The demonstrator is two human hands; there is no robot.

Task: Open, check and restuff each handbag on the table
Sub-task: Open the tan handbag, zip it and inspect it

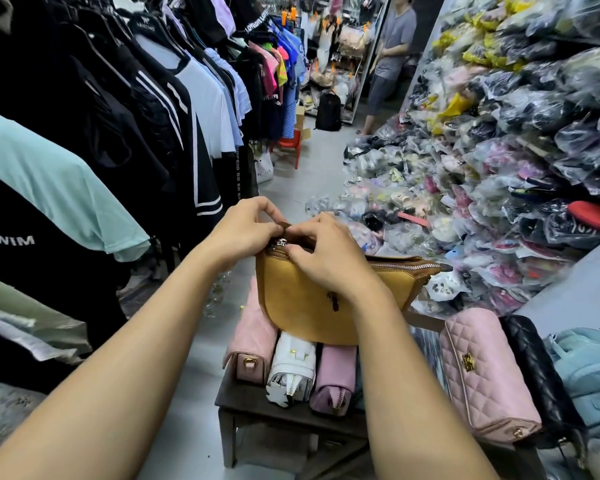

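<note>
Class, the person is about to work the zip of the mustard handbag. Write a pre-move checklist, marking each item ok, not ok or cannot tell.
1. Left hand pinches the brown tab at the zip's end: ok.
2. Right hand grips the mustard handbag at its top edge: ok.
3. Zip teeth to the right of the hands appear closed: ok. Under the hands: cannot tell.
4. The handbag is supported, resting on the white bag and the pink quilted bag: ok.
5. Stuffing is present inside: cannot tell.
</note>
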